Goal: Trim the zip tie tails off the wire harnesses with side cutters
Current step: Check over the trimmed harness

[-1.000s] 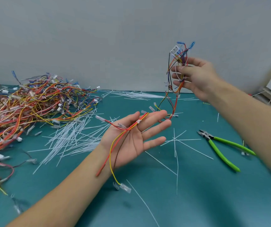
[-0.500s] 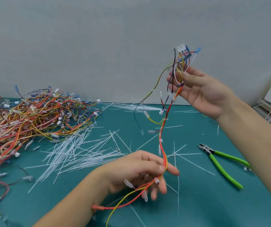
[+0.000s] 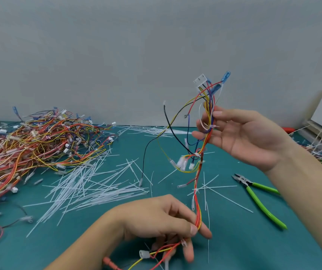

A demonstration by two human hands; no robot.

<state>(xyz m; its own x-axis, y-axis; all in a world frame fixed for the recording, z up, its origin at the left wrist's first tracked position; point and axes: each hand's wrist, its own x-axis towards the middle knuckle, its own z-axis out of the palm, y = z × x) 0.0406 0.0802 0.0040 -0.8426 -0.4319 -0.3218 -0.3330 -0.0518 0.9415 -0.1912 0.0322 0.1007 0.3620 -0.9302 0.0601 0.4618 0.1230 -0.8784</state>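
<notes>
A grey wall stands behind the teal worktop (image 3: 234, 250). My left hand (image 3: 162, 221) pinches the lower run of one wire harness (image 3: 199, 172) between thumb and forefinger, low and near me, while my right hand (image 3: 247, 137) holds its upper end up in the air, thumb closed over the bundle against loosely spread fingers, so the harness hangs stretched between both grips with its white connector (image 3: 200, 80) on top. Small white zip ties sit along the red and yellow wires; I cannot tell from here whether any long tail is left on them. I judge this as the checking step: the harness is pulled out for a look-over. The side cutters (image 3: 257, 197) lie untouched on the worktop to my right, green handles toward me, so any cut calls for freeing my right hand to fetch them. Cut white tails (image 3: 90, 190) lie scattered across the worktop, and a heap of harnesses (image 3: 35, 145) sits at far left.
</notes>
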